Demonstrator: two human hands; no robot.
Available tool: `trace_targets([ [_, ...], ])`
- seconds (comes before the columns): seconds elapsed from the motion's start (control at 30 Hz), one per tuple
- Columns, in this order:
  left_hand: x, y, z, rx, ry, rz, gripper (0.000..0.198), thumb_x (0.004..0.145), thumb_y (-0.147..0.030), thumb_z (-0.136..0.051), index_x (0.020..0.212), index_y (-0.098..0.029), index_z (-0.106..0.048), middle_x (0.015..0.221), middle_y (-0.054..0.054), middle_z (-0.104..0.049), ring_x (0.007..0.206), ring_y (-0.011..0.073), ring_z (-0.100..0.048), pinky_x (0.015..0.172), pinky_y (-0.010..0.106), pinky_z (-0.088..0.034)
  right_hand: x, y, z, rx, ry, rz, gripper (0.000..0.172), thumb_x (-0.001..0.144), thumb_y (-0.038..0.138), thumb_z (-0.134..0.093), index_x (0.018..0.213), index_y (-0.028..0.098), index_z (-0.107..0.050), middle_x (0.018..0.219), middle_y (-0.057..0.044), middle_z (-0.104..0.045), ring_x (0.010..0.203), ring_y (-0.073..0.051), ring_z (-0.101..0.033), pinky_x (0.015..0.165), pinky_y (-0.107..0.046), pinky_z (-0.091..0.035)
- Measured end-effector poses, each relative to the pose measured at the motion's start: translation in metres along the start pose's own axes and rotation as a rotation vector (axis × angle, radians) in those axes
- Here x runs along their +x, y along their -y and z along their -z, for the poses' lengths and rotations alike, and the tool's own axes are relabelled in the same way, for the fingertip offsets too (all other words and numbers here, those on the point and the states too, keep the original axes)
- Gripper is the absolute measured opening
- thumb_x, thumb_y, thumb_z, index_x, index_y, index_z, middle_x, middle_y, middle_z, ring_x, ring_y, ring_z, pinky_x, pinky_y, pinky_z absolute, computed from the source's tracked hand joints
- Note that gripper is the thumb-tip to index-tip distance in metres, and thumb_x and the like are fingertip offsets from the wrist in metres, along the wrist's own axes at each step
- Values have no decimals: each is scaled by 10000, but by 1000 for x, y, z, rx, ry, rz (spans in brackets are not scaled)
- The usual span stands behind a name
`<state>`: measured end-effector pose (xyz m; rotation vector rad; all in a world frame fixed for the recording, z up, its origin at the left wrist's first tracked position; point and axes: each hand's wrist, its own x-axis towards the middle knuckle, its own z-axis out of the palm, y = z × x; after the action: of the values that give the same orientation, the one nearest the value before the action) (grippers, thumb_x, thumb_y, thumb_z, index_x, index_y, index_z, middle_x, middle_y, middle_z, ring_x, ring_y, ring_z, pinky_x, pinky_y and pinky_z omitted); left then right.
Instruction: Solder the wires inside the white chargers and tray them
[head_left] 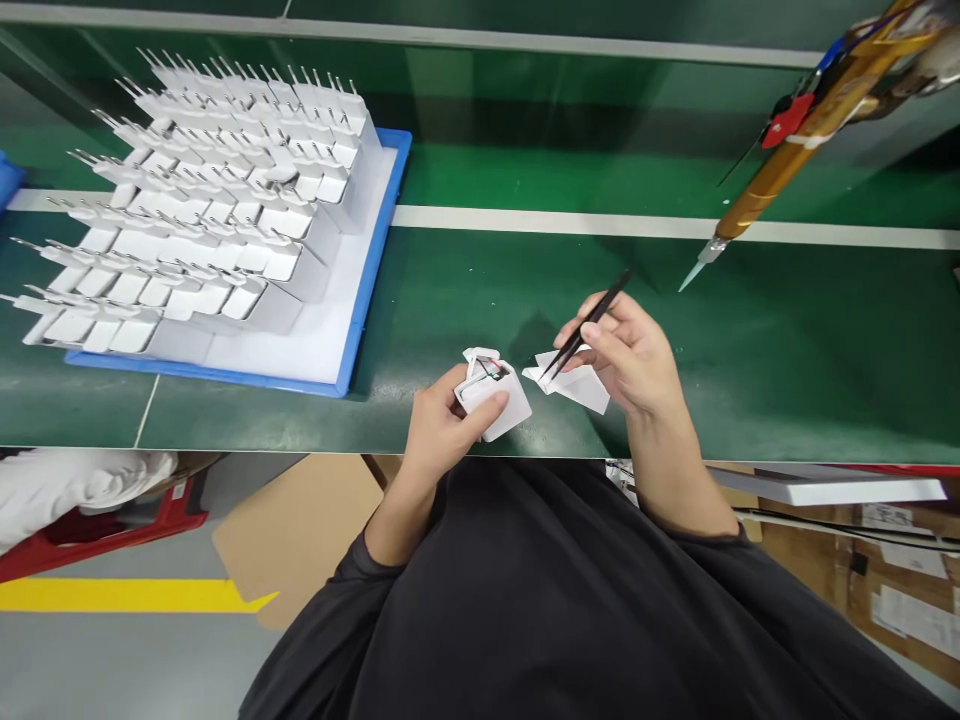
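My left hand [442, 425] is closed round a small white charger housing [499, 400] with its open end up, where red and dark wires show inside. My right hand [630, 355] pinches black tweezers [589, 322] whose tips point down-left at a white folded piece [577, 385] lying under that hand on the green bench [525, 270]. The two hands are a short way apart near the bench's front edge.
A blue tray [371, 280] at the left holds several rows of white charger housings [210, 200] with metal prongs up. A hanging amber dispenser tool [787, 150] with a needle tip points down at the upper right. Cardboard boxes and a red crate sit on the floor below.
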<state>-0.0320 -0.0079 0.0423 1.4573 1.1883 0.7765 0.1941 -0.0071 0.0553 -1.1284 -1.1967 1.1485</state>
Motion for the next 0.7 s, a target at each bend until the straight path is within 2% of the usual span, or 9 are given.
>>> trace_targets([
  [0.13, -2, -4, 1, 58, 6, -40, 348, 794, -474, -664, 1012, -204, -698, 610, -43, -572, 504, 95, -501, 501, 202, -435, -16, 8, -27, -75, -232, 426, 208, 813, 174, -686, 980, 238, -581, 874, 12, -741, 829, -137, -729, 696, -258, -634],
  [0.23, -5, -9, 2, 128, 6, -80, 350, 788, -474, -661, 991, -192, -697, 623, -35, -584, 526, 94, -480, 515, 200, -412, -22, 5, -43, -261, -201, 678, 315, 742, 42, -708, 989, 224, -636, 907, -14, -755, 898, -183, -735, 776, -330, -644],
  [0.4, -8, -17, 1, 205, 13, -119, 311, 779, -477, -658, 829, -170, -663, 569, -47, -525, 496, 77, -414, 489, 194, -346, -22, -3, -47, -457, -120, 816, 350, 725, 18, -708, 1028, 181, -642, 963, -50, -755, 932, -198, -736, 786, -315, -658],
  [0.57, -10, -19, 1, 208, 13, -126, 310, 792, -480, -650, 848, -175, -667, 575, -45, -536, 491, 79, -429, 479, 196, -335, -23, -3, -45, -561, -121, 864, 353, 761, 47, -691, 1072, 197, -618, 974, -45, -756, 891, -159, -739, 732, -261, -656],
  [0.7, -11, -17, 1, 206, 10, -113, 325, 800, -489, -647, 880, -175, -674, 593, -39, -554, 497, 81, -435, 481, 197, -338, -25, -6, -46, -604, -90, 914, 346, 770, 53, -679, 1087, 173, -612, 994, -71, -750, 944, -166, -730, 780, -269, -656],
])
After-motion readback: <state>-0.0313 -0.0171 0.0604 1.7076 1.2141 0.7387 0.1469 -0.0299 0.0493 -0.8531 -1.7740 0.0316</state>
